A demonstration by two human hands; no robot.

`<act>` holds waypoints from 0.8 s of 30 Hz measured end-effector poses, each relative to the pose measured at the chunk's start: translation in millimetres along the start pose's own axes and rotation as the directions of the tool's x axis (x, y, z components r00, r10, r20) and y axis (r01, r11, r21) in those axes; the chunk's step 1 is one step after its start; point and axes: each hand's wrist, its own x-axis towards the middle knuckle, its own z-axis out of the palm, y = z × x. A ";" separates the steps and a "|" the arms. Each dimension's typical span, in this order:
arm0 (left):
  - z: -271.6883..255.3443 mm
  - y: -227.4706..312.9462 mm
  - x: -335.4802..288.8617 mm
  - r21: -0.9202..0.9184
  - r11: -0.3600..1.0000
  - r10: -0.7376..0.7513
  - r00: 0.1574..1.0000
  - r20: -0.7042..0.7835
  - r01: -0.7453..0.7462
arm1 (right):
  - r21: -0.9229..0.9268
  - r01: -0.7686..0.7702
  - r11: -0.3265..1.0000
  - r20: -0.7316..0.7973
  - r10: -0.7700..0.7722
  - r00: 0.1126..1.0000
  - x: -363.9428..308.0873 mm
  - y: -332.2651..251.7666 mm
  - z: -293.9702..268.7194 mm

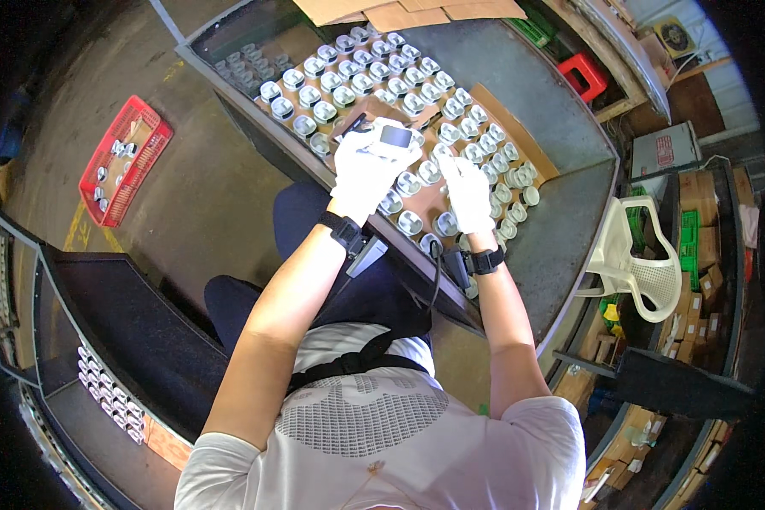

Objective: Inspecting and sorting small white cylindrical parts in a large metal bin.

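Rows of silvery pistons (361,83) stand on brown cardboard across a dark metal workbench (561,153). My left hand (361,170), in a white glove, is closed around a piston whose dark grey skirt patch (395,136) faces up. Beside those fingers lies a small dark object (353,127), partly hidden and too small to name, by a loose cardboard piece (378,109). Also white-gloved, my right hand (467,194) is over the pistons on the right with its fingers stretched out. Its fingertips are close to one piston (441,153); whether they touch it I cannot tell.
A red plastic crate (126,161) with a few pistons rests on the floor at left. More pistons (110,393) line a bench at lower left. Cardboard sheets (408,15) lie at the far edge. A white plastic chair (633,255) and shelves with boxes stand at right.
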 end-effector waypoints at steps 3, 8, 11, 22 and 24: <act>-0.4 14.9 -2.8 0.064 0.998 0.002 1.000 0.019 -0.004 | 0.057 -0.050 0.997 0.017 0.049 0.999 -1.0 1.1 1.0; 1.3 8.8 -1.9 -0.027 0.997 -0.070 0.997 -0.030 0.069 | 0.061 -0.043 0.997 0.030 0.041 0.999 0.4 -3.2 -0.7; 1.7 -16.9 1.1 -0.004 1.000 -0.008 1.000 -0.022 0.008 | 0.035 -0.017 0.999 0.027 0.016 0.999 0.9 -2.4 0.5; 1.6 -10.3 -0.2 0.044 0.999 -0.017 1.000 0.004 0.017 | 0.163 0.043 0.986 -0.173 -0.015 0.985 1.1 -7.3 1.9; 0.4 -14.9 0.4 0.132 0.990 0.040 0.999 0.023 -0.043 | 0.214 0.017 0.977 -0.162 0.019 0.987 1.7 -10.1 0.8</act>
